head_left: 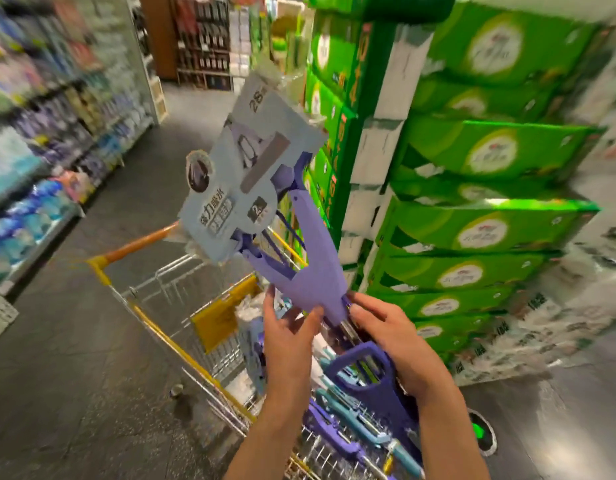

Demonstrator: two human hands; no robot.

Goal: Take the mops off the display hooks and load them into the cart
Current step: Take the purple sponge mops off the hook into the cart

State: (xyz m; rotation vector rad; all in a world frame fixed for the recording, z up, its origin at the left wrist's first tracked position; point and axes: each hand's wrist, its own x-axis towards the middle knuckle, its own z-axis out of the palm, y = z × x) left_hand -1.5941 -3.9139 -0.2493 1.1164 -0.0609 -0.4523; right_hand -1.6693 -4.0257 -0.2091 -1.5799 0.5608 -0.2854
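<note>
A purple sponge mop (310, 258) with a light blue cardboard label on its head is tilted up above the wire shopping cart (182, 344). My left hand (289, 327) grips the lower edge of its purple frame. My right hand (386, 327) holds the shaft just below the frame. Inside the cart lie several other mops (351, 417), purple and teal, their handles pointing toward me. No display hooks are visible.
A tall stack of green boxes (473, 161) stands close on the right. Shelves of blue and purple packages (40, 150) line the left side. The grey aisle floor (92, 375) lies open to the left of the cart. The cart has a yellow-orange handle (137, 247).
</note>
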